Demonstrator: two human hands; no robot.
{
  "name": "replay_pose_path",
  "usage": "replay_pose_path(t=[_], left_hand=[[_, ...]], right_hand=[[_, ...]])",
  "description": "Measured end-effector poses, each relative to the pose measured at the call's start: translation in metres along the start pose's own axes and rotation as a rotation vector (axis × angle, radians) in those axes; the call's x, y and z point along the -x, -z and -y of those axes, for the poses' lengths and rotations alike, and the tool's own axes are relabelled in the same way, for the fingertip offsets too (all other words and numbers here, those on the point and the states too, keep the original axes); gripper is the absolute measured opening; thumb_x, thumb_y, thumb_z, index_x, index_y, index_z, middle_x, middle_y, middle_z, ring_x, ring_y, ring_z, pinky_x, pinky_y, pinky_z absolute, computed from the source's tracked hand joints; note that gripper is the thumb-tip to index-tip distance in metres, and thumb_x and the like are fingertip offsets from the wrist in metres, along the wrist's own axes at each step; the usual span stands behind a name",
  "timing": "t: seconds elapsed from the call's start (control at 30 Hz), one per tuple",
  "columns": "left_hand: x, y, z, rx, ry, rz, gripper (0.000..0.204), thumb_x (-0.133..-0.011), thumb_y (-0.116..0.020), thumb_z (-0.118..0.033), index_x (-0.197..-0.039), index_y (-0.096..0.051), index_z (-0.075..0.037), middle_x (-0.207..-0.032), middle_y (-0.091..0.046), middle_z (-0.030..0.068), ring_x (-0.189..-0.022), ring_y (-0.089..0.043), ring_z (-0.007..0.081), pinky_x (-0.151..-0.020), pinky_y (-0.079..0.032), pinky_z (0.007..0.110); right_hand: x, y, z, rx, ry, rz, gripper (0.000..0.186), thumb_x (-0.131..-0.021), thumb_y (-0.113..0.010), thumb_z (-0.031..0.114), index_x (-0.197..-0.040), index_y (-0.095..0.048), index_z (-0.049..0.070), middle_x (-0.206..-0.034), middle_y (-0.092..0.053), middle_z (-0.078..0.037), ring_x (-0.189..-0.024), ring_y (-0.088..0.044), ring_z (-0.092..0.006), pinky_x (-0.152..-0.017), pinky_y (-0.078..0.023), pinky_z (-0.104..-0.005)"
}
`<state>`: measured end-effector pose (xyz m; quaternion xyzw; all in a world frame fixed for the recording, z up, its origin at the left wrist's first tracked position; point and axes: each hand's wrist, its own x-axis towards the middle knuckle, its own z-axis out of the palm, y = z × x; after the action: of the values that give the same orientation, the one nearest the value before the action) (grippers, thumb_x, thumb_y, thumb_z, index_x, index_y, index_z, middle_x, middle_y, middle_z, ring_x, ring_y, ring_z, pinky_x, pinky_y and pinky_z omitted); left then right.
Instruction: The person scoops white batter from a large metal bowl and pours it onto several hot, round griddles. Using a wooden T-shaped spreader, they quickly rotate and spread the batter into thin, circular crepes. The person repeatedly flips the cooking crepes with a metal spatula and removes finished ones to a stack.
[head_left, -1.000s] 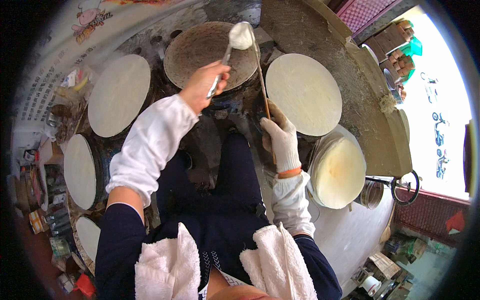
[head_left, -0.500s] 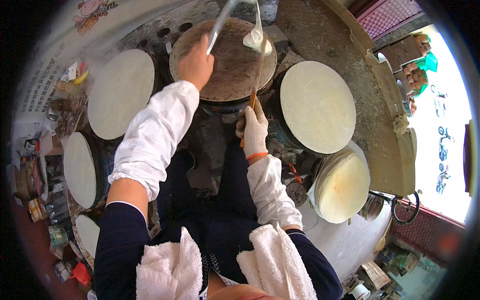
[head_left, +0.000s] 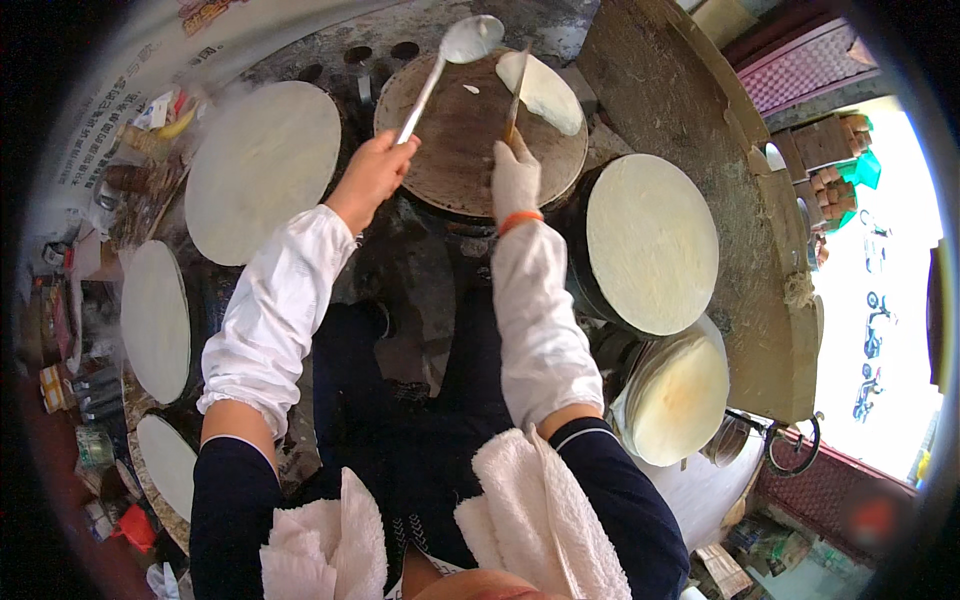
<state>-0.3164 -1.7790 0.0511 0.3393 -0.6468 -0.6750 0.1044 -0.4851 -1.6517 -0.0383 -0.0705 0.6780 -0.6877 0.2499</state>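
Observation:
My bare left hand is closed on the handle of a metal ladle, whose bowl, coated with white batter, is raised over the back of a dark round griddle. My right hand, in a white glove, grips a long thin spreader with a wooden handle. The spreader's blade lies over a patch of white batter at the griddle's right side. A small drop of batter sits left of it.
Round white sheets lie on griddles to the left and right. A stack of pale rounds is at lower right. A cardboard panel borders the right side. Clutter lines the left; a bright doorway shows scooters outside.
The ladle tipped, a mass of batter dropped onto the griddle, and it now forms a flattened patch under the spreader. My right hand moved forward with the spreader; my left drew slightly back.

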Motion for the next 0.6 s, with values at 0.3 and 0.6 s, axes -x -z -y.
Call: replay_pose_path(t=[0.3,0.6], left_hand=[[0.024,0.022,-0.011,0.130,-0.068,-0.029,0.029,-0.101,-0.057,-0.036,-0.098,-0.059,-0.007,-0.068,-0.045,-0.0062,-0.052,-0.039,0.0028,-0.044,-0.029,0.019],[0.128,0.066,0.090,0.201,0.126,-0.360,0.037,-0.094,-0.069,-0.030,-0.070,-0.046,-0.013,-0.051,-0.039,-0.0054,-0.038,-0.035,0.0072,-0.037,-0.027,0.026]], right_hand=[[0.105,0.131,-0.032,0.815,0.115,-0.194,0.055,-0.096,-0.058,0.025,-0.148,-0.045,0.015,-0.126,-0.062,-0.025,-0.105,-0.067,-0.0394,-0.086,-0.054,-0.0447],[0.052,0.035,0.003,0.834,0.065,-0.101,0.052,-0.096,-0.053,0.026,-0.146,-0.046,0.015,-0.105,-0.068,-0.029,-0.097,-0.068,-0.0427,-0.084,-0.054,-0.0495]])
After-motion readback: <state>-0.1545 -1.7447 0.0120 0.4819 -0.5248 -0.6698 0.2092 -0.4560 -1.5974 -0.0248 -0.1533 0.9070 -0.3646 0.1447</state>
